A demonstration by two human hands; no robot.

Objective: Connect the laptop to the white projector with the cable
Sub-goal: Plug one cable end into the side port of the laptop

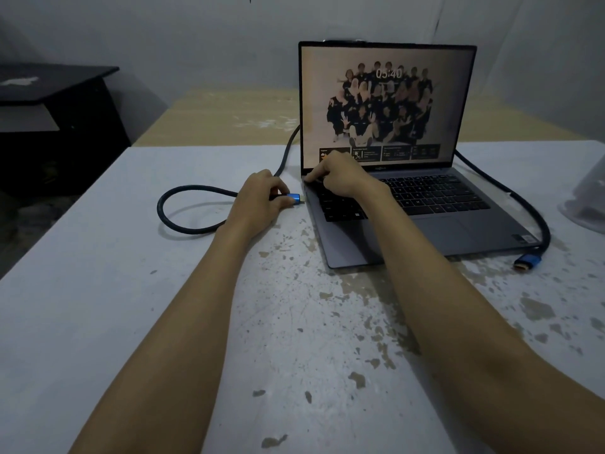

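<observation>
An open grey laptop [442, 224] with a lit screen stands on the white table [98, 290]. A dark cable [183, 224] loops on the table at its left, runs behind the screen and comes down the right side. My left hand [258, 201] grips the cable's blue plug [294, 198], whose tip points at the laptop's left edge, a small gap away. My right hand [340, 178] rests fingers-down on the keyboard's far left corner. The cable's other blue plug [527, 262] lies loose by the laptop's front right corner. A white object [586, 198], perhaps the projector, is cut off at the right edge.
The table's paint is chipped in front of the laptop. A dark desk [55, 103] stands at the far left. A pale wooden surface [229, 116] lies behind the table, against a grey wall.
</observation>
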